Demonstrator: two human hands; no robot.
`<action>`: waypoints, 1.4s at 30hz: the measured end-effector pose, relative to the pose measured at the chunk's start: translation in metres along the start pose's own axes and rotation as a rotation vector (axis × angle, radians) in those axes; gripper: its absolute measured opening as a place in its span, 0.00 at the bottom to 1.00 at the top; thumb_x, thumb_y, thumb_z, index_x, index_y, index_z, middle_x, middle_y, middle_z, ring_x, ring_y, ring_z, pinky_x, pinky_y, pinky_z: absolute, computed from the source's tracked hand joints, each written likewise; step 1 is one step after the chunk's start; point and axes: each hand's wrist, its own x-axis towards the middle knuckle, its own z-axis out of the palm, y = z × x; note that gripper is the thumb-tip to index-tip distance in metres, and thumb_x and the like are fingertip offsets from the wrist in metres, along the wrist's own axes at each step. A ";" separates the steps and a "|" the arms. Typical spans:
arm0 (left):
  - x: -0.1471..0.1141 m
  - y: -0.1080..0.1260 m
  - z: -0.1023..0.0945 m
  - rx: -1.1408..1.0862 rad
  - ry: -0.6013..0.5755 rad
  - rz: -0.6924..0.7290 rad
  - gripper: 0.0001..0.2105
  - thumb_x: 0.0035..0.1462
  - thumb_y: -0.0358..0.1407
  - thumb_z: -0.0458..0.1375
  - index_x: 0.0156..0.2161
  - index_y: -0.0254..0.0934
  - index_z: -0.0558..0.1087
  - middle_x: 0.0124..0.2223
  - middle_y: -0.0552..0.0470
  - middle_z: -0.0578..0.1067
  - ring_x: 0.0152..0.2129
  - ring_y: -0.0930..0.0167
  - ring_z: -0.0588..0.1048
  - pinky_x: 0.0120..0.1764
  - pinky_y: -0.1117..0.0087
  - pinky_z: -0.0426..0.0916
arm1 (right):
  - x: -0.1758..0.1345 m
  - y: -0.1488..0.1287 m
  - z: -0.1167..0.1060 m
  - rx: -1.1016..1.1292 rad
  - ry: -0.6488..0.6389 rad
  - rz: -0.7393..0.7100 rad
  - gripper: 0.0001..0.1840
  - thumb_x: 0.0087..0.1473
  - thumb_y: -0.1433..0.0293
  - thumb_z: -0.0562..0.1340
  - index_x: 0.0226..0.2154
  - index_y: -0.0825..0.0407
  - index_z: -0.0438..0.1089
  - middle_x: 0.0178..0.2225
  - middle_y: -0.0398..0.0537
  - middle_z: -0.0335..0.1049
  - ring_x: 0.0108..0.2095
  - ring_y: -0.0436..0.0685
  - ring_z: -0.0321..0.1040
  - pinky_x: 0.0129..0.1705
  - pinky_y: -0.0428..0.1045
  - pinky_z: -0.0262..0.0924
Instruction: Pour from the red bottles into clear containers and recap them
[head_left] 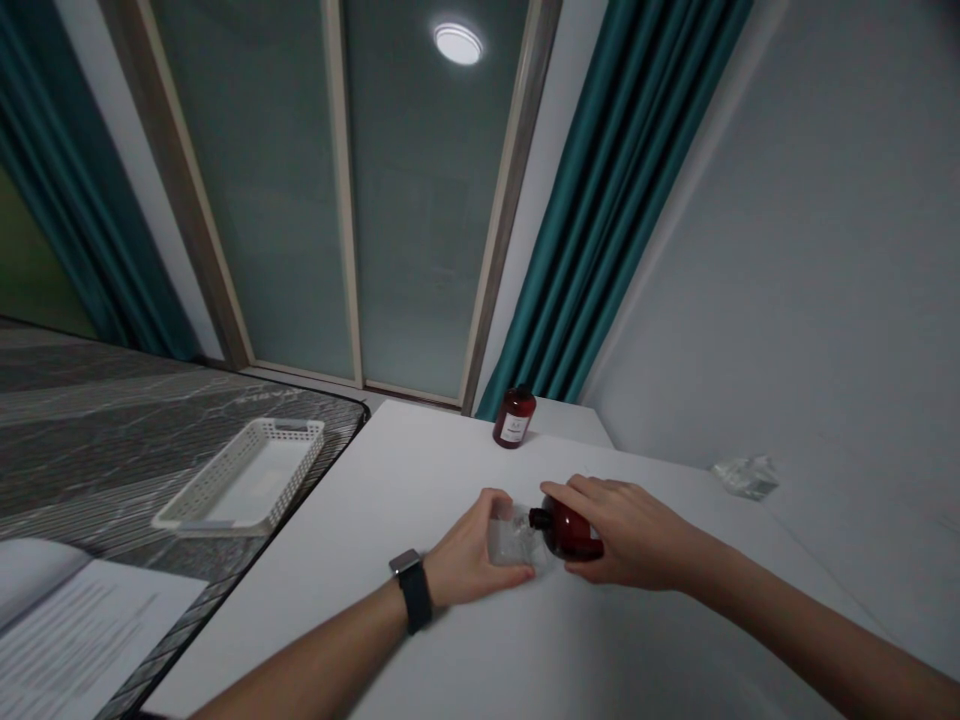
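Observation:
My left hand (480, 553), with a dark watch (412, 590) on its wrist, is wrapped round a clear, see-through container (516, 538). In my right hand (626, 525) is a dark red-brown bottle (572, 532), tipped on its side. Its black neck (539, 518) points left and meets the rim area of the container; whether they touch I cannot tell. Part of the bottle's label is covered by my fingers. Farther back on the white table stands a second red-brown bottle (515, 418), upright, with a black top and a white label.
A white perforated basket (289, 485) sits on the grey patterned surface to the left, beside an open book (97, 630). Crumpled clear plastic (746, 477) lies at the white table's (360, 490) right edge by the wall. Teal curtains (600, 200) and sliding glass doors stand behind.

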 end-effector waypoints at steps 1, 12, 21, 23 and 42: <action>0.000 0.000 0.000 0.000 0.000 0.000 0.28 0.45 0.34 0.70 0.48 0.38 0.60 0.47 0.47 0.69 0.44 0.62 0.71 0.48 0.57 0.67 | 0.000 0.000 0.000 0.000 0.000 -0.001 0.35 0.47 0.65 0.65 0.58 0.48 0.60 0.47 0.56 0.71 0.44 0.68 0.72 0.44 0.59 0.62; 0.000 -0.002 0.001 0.011 0.009 0.007 0.28 0.45 0.34 0.70 0.48 0.39 0.60 0.47 0.47 0.70 0.43 0.62 0.71 0.46 0.59 0.67 | -0.001 0.000 -0.002 -0.015 -0.005 -0.002 0.34 0.47 0.65 0.65 0.58 0.49 0.61 0.47 0.56 0.71 0.45 0.68 0.72 0.44 0.59 0.63; -0.001 -0.002 0.001 0.010 0.009 0.007 0.29 0.45 0.34 0.70 0.49 0.38 0.60 0.47 0.47 0.70 0.44 0.62 0.71 0.48 0.58 0.67 | -0.001 0.001 -0.001 -0.015 0.009 -0.013 0.34 0.47 0.64 0.65 0.58 0.48 0.61 0.46 0.56 0.71 0.43 0.67 0.72 0.42 0.58 0.62; -0.001 -0.002 0.001 0.007 0.003 0.012 0.29 0.45 0.35 0.70 0.49 0.38 0.60 0.47 0.47 0.70 0.44 0.62 0.71 0.48 0.58 0.67 | -0.001 0.001 -0.001 -0.023 0.004 -0.009 0.34 0.48 0.64 0.65 0.58 0.49 0.61 0.46 0.56 0.71 0.43 0.67 0.72 0.43 0.58 0.62; 0.000 -0.002 0.001 0.007 0.004 0.013 0.29 0.45 0.34 0.70 0.49 0.38 0.60 0.47 0.47 0.70 0.43 0.62 0.71 0.47 0.58 0.67 | 0.001 0.000 -0.003 -0.062 -0.015 -0.020 0.34 0.48 0.64 0.65 0.58 0.49 0.61 0.46 0.55 0.71 0.43 0.68 0.72 0.44 0.60 0.64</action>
